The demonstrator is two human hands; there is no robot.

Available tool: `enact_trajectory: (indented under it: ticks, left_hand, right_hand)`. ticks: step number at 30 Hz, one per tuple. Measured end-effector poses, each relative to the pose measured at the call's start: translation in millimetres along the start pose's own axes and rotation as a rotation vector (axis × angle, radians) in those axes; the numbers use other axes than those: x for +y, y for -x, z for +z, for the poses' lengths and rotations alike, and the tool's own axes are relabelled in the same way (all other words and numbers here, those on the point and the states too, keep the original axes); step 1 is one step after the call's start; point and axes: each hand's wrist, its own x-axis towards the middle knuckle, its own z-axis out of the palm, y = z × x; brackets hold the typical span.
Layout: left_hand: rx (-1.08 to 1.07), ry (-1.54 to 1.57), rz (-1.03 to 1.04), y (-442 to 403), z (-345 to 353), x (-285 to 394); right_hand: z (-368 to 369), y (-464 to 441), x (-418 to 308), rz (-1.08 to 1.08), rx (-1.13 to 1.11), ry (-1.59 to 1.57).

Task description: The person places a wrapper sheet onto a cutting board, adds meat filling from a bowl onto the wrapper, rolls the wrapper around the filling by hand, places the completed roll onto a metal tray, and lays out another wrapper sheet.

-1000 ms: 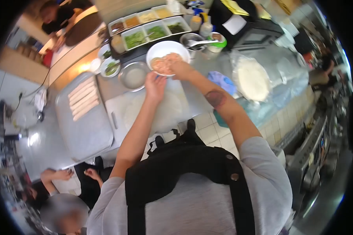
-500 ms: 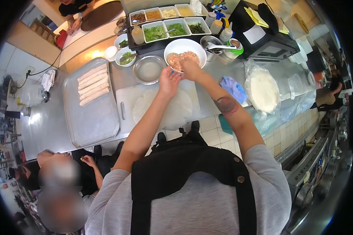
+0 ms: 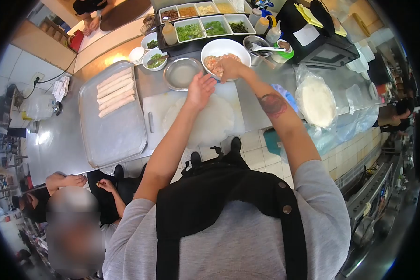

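Note:
My right hand (image 3: 231,69) is at the front rim of a white bowl (image 3: 247,52), its fingers closed on some of the pinkish filling (image 3: 215,65). Just left of it, my left hand (image 3: 201,91) is palm up with fingers extended, holding nothing. Below both hands, thin translucent wrapper sheets (image 3: 200,122) lie on a white cutting board (image 3: 151,105). A round metal pan (image 3: 182,73) stands left of the bowl.
A metal tray (image 3: 112,142) holds several white rolls (image 3: 115,92). Topping containers (image 3: 214,26) line the back. Covered white rounds (image 3: 316,101) and a blue cloth (image 3: 284,95) lie right. Co-workers are at the lower left and upper left.
My right hand has drawn toward the bowl's front edge with filling in its fingers. My left hand has turned palm up beside it. The whole view has shifted slightly.

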Motion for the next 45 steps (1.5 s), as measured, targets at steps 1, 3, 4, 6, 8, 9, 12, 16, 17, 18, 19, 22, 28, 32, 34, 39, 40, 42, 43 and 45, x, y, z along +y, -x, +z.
enact_trajectory:
  ticks: [1,3,4,6,8,9,12,16,17,18,19,22,28,32,34,39,40,42,43,45]
  left_hand:
    - [0.028,-0.092,0.029,6.2,-4.1,2.0]
    - [0.069,-0.18,0.05,24.3,-13.9,11.5]
    - [0.078,-0.304,0.101,35.4,-20.8,19.4]
    - [0.103,-0.428,0.14,59.5,-29.5,33.7]
    - [0.102,-0.69,0.334,79.9,-35.4,46.2]
    - [0.048,-0.815,0.389,86.2,-43.5,50.3]
    - [-0.089,-1.066,0.396,88.6,-71.4,41.8]
    - [-0.23,-1.185,0.35,104.1,-92.2,18.4]
    - [-0.239,-1.102,0.231,109.0,-95.5,14.7]
    - [-0.248,-1.016,0.114,114.9,-96.5,12.0]
    - [-0.265,-1.028,0.196,121.6,-97.5,8.9]
    - [-0.287,-1.497,0.647,132.6,-107.7,-0.8]
    - [-0.23,-1.707,0.695,151.1,-112.8,-19.6]
    - [-0.221,-1.696,0.698,150.4,-117.0,-22.1]
    - [-0.212,-1.589,0.677,151.1,-115.2,-21.6]
    - [-0.216,-1.528,0.813,134.8,-104.5,-15.0]
    - [-0.273,-1.589,0.829,130.0,-103.7,-13.9]
    - [-0.222,-1.582,0.832,124.4,-105.7,-17.6]
    - [-0.17,-1.576,0.833,122.1,-106.7,-19.4]
    - [-0.127,-1.529,0.782,123.9,-103.9,-21.1]
  right_hand:
    - [-2.1,2.5,1.0,-0.051,0.016,-0.01]
    - [-13.8,13.0,-11.5,0.019,0.031,-0.039]
    - [-21.0,17.8,-20.9,0.089,0.048,-0.065]
    - [-34.1,37.3,-66.4,0.068,-0.013,-0.091]
    - [-26.9,50.9,-99.9,-0.037,-0.163,-0.241]
    - [-11.9,54.6,-113.7,-0.05,-0.211,-0.333]
    - [52.1,61.9,-139.5,-0.05,-0.242,-0.486]
    - [105.3,93.3,-173.3,-0.097,0.082,-0.43]
    - [102.2,107.1,-183.5,-0.112,0.177,-0.426]
    - [100.2,115.7,-188.2,-0.126,0.27,-0.42]
    - [104.9,119.3,-186.6,-0.124,0.272,-0.418]
    - [134.7,126.0,-177.5,-0.263,0.472,-0.252]
    - [152.2,128.7,-174.7,-0.257,0.606,-0.028]
    - [141.1,124.7,-175.4,-0.14,0.551,-0.142]
    - [128.0,123.8,-176.2,-0.042,0.474,-0.276]
    - [108.0,114.2,-171.5,-0.151,0.625,-0.3]
    - [109.9,112.1,-168.9,-0.152,0.624,-0.299]
    - [116.3,108.4,-164.0,-0.242,0.515,-0.29]
    - [119.2,107.7,-161.4,-0.244,0.516,-0.29]
    - [122.7,107.6,-158.3,-0.182,0.459,-0.271]
